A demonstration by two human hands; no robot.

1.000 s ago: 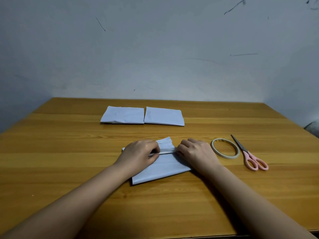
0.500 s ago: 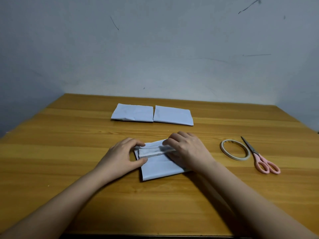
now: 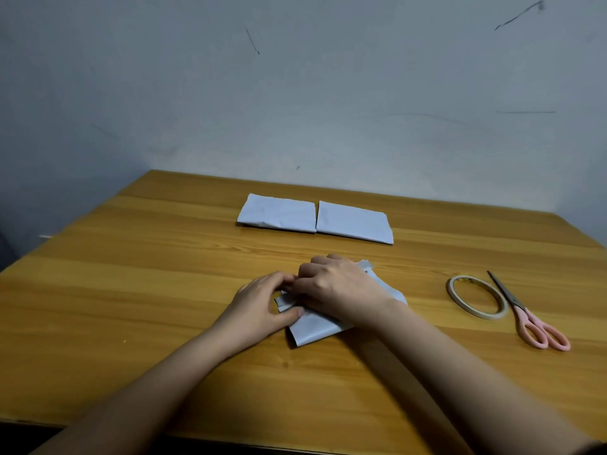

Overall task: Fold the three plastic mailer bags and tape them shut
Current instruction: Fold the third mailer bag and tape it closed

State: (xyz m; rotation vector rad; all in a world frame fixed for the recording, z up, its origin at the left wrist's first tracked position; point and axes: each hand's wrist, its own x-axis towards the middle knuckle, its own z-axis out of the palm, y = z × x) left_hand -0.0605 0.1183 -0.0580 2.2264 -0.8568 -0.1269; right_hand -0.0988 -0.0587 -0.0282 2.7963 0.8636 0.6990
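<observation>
A white mailer bag (image 3: 315, 330) lies folded in the middle of the wooden table (image 3: 131, 290), with most of it under my hands. My left hand (image 3: 262, 303) pinches the bag's left end, thumb on the folded strip. My right hand (image 3: 338, 287) lies over the bag, its curled fingers on the same strip and touching my left fingers. Its thumb is hidden. Two more folded white mailer bags (image 3: 277, 213) (image 3: 353, 221) lie side by side near the far edge. A roll of clear tape (image 3: 485, 315) lies flat to the right.
Pink-handled scissors (image 3: 525, 316) lie just right of the tape roll, blades pointing away from me. A grey wall stands behind the table's far edge. The table's near edge runs below my forearms.
My right hand has slid left along the folded strip until it meets my left hand. The bag has turned slightly. The camera view has tilted up and shifted.
</observation>
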